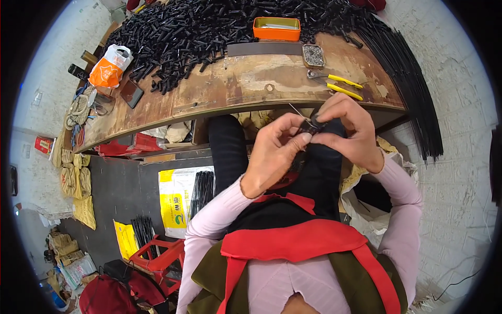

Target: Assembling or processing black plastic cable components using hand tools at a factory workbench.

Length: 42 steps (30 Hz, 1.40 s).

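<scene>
In front of my lap, just below the table's front edge, both hands meet on a small black part (312,126). My left hand (274,152) pinches it from the left between thumb and fingers. From the other side my right hand (351,128) grips it with thumb and index finger. A thin metal rod (296,109) sticks out up and to the left from the part. Fingers cover most of the piece, so its exact kind cannot be made out. Beyond my right hand, on the table, lie pliers (342,87) with yellow handles.
A large heap of short black tubular parts (178,44) covers the back of the wooden table (230,86). An orange tin (276,34), a small tray of metal bits (313,56), a phone (132,94) and a glass mug (101,103) stand there. Long black rods (418,99) overhang the right end.
</scene>
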Each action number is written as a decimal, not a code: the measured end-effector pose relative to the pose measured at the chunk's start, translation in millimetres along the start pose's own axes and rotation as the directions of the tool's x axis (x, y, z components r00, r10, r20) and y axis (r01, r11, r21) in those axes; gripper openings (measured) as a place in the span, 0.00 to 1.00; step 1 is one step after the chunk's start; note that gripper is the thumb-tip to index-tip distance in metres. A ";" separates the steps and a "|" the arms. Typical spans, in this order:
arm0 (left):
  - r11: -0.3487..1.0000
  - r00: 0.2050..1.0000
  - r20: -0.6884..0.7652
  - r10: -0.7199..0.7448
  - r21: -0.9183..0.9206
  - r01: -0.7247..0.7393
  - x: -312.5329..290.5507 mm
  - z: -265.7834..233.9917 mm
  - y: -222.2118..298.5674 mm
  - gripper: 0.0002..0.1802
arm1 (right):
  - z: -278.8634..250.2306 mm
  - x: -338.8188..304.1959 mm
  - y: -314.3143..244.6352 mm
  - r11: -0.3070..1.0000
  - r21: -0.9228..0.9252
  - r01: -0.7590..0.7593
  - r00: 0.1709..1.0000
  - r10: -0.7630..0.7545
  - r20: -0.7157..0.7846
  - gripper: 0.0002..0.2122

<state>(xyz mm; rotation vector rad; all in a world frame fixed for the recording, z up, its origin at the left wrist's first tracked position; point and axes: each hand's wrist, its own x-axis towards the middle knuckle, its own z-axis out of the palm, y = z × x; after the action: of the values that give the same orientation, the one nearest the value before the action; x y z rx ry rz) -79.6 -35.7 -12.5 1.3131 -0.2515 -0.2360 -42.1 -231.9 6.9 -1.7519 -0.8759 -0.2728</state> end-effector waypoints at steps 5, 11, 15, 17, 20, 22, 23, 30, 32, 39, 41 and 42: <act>0.986 0.999 0.027 -0.041 -0.159 0.045 5.2 12.2 -0.2 0.09 | -4.5 -16.0 -5.0 0.996 0.079 -0.046 0.990 0.056 -0.126 0.12; 0.958 0.986 0.126 -0.109 -0.251 0.137 15.7 10.3 -9.1 0.11 | -26.3 -24.0 0.0 0.993 0.106 -0.050 0.998 0.053 -0.030 0.13; 0.961 0.988 0.126 -0.091 -0.247 0.120 18.3 18.4 -12.2 0.10 | -34.3 -24.5 4.4 0.976 0.215 -0.040 0.999 0.041 -0.001 0.12; 0.965 0.989 0.120 -0.084 -0.238 0.111 18.4 22.2 -14.7 0.10 | -35.4 -26.3 7.4 0.965 0.258 -0.038 0.999 0.040 -0.002 0.12; 0.972 0.996 0.077 -0.054 -0.226 0.070 14.6 27.9 -20.7 0.12 | -36.2 -28.7 8.6 0.944 0.321 -0.078 0.997 0.083 -0.001 0.12; 0.970 0.997 0.052 -0.061 -0.232 0.072 13.1 31.1 -23.6 0.13 | -37.5 -28.3 6.9 0.915 0.371 -0.160 0.987 0.161 0.028 0.11; 0.970 0.997 0.050 -0.060 -0.233 0.070 11.8 34.1 -23.8 0.13 | -38.1 -28.5 8.1 0.915 0.370 -0.161 0.986 0.161 0.031 0.11; 0.950 0.998 0.049 -0.038 -0.308 0.052 12.2 32.7 -24.5 0.11 | -35.2 -30.1 10.7 0.870 0.458 -0.183 0.982 0.179 0.053 0.12; 0.943 0.997 0.059 -0.046 -0.327 0.063 12.3 29.5 -22.9 0.10 | -30.9 -28.9 8.0 0.869 0.457 -0.191 0.981 0.189 0.049 0.12; 0.781 0.843 -0.180 0.507 0.509 -0.361 6.1 38.2 -15.0 0.14 | -1.4 -16.5 2.9 0.921 0.352 -0.166 0.963 0.229 -0.144 0.16; 0.878 0.918 -0.202 0.341 0.417 -0.234 4.5 21.4 -6.0 0.12 | 18.1 -11.1 0.4 0.930 0.337 -0.147 0.960 0.216 -0.176 0.18; 0.944 0.958 -0.193 0.212 0.296 -0.150 5.5 11.1 1.2 0.12 | 25.4 -8.6 2.7 0.927 0.350 -0.131 0.963 0.203 -0.178 0.18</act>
<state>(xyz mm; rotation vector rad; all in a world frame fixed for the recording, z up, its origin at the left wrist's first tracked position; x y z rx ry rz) -77.9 -47.4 -8.5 1.5714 -0.2193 0.1094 -52.3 -213.0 -9.4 -1.4372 -0.5747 -0.1797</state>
